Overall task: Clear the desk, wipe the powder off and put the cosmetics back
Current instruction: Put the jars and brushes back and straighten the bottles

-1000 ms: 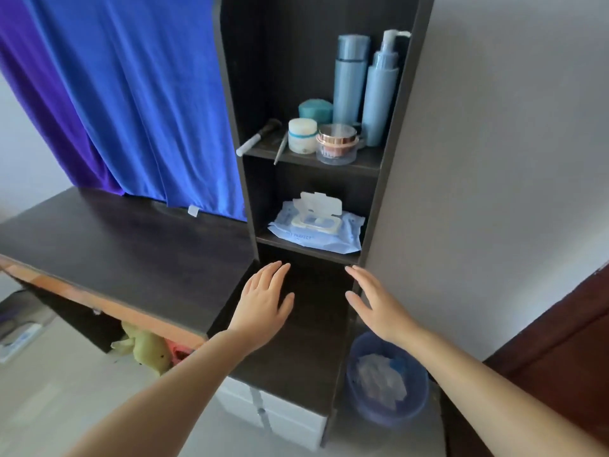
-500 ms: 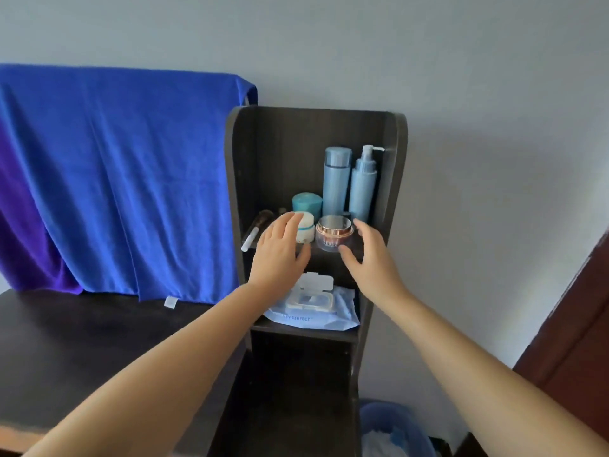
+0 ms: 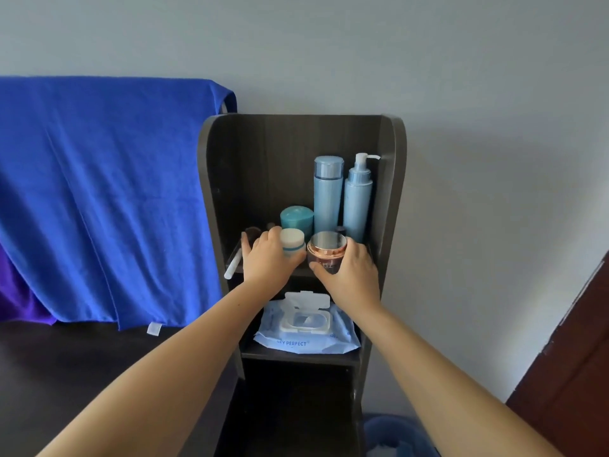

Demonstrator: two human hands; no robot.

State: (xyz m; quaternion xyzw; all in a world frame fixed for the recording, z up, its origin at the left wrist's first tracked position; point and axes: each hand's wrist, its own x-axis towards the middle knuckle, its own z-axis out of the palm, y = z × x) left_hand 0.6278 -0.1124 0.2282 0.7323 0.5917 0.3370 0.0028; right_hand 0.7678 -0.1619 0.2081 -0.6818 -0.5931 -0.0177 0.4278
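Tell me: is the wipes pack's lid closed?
No, the wipes pack lies on the lower shelf with its white flip lid standing open.

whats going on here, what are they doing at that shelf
A person is reaching into the upper shelf of a dark cabinet with both hands. The left hand wraps the small white jar and the right hand grips the rose-gold jar. Behind them stand a teal jar and two tall blue bottles. A wipes pack lies on the shelf below, lid open.
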